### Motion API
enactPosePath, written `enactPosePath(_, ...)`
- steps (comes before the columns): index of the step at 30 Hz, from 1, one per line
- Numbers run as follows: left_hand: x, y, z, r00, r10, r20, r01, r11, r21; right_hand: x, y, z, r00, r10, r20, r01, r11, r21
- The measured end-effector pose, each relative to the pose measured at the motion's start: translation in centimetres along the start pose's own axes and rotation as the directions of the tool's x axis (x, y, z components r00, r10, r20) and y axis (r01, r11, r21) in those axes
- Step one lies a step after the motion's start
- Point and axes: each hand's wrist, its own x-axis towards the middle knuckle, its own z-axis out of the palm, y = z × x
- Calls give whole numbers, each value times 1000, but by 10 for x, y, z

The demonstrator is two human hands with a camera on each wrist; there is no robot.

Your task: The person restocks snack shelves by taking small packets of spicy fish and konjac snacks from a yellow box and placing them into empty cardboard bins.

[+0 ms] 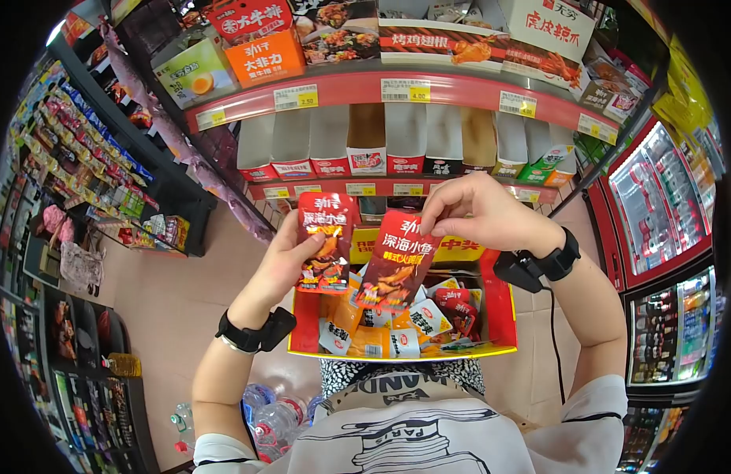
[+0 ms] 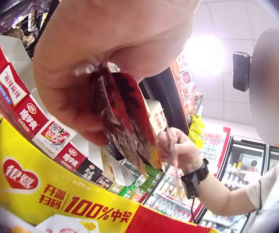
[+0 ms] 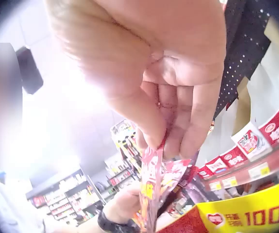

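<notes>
In the head view my left hand (image 1: 280, 257) grips red snack packets (image 1: 324, 265) upright, thumb across the front. The left wrist view shows these packets (image 2: 122, 116) edge-on, hanging below the curled fingers. My right hand (image 1: 469, 207) pinches the top corner of a darker red snack packet (image 1: 393, 268) between thumb and fingertips. That packet tilts over a red and yellow carton (image 1: 503, 308) held against the person's front. Inside lie several orange, white and red snack packets (image 1: 369, 336). In the right wrist view the pinched packet (image 3: 151, 187) hangs below the fingertips.
Ahead, a shelf holds a row of open cardboard display boxes (image 1: 405, 146), with larger snack boxes (image 1: 444, 47) above. Bagged snacks (image 1: 105, 126) hang at left. Glass-door drink coolers (image 1: 665, 182) stand at right. Large clear bottles (image 1: 274, 423) are on the floor at lower left.
</notes>
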Motion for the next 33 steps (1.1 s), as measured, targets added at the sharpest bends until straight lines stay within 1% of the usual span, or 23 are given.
enactPosePath(1,-1,1,1,999,-19,35,19,1000,9,1,-1,2,1000,-8,2,8,1000,-2)
enactPosePath(3,-3,5,10,996,-27,89,27,1000,5,6,-1,8,1000,0,-25,3,992,125)
enactPosePath(5,-7,5,12,982,-57,179,55,998,17,13,3,18,999,13,-46,-7,990,144)
enactPosePath(7,-11,9,17,959,-124,254,158,980,-120,18,7,27,991,64,-117,-43,985,167)
enactPosePath(9,-13,15,18,957,-166,239,206,966,-155,23,13,32,989,86,-119,-68,986,154)
enactPosePath(10,-15,18,19,951,-210,225,255,947,-195,24,14,35,989,58,-139,-40,991,126)
enactPosePath(11,-16,21,23,954,-209,215,252,947,-199,24,15,38,987,34,-160,-18,995,98)
enactPosePath(12,-16,20,23,955,-196,222,238,955,-179,25,15,37,995,46,-94,-46,999,7)
enactPosePath(14,-16,13,24,963,-134,232,162,981,-106,26,16,39,996,8,-84,-13,999,-52)
enactPosePath(15,-16,17,24,966,-157,204,128,980,150,26,17,40,996,-30,-80,22,995,-97)
enactPosePath(17,-18,21,30,968,-172,180,135,970,202,23,13,40,996,22,-83,-28,997,-73)
enactPosePath(19,-18,19,30,973,-158,167,125,974,190,25,26,39,987,-36,-154,42,999,30)
enactPosePath(21,-17,20,27,979,-140,146,114,977,178,27,48,28,984,-41,-172,36,999,-33)
enactPosePath(22,-17,20,25,980,-155,124,136,979,151,25,56,19,996,-27,-81,5,967,-254)
enactPosePath(23,-16,21,23,980,-171,103,158,980,124,23,62,14,1000,8,5,-5,886,-464)
enactPosePath(24,-16,19,20,983,-159,91,146,980,134,19,65,12,1000,9,5,-6,885,-465)
enactPosePath(25,-16,18,18,983,-158,92,145,980,134,16,67,12,960,188,210,-17,782,-623)
enactPosePath(26,-16,17,16,985,-153,86,139,979,147,14,69,13,848,387,362,24,654,-756)
enactPosePath(27,-16,17,16,986,-147,79,133,978,159,11,75,18,767,451,457,95,624,-776)
enactPosePath(29,-16,18,17,983,-151,99,136,980,146,1,91,35,685,627,372,37,480,-876)
enactPosePath(31,-16,18,19,981,-156,118,140,981,136,0,98,48,540,743,395,53,438,-897)
enactPosePath(32,-15,18,21,980,-159,122,144,982,125,-1,99,51,509,757,409,66,440,-896)
enactPosePath(33,-15,18,22,979,-160,122,146,982,118,-1,104,54,514,752,412,73,440,-895)
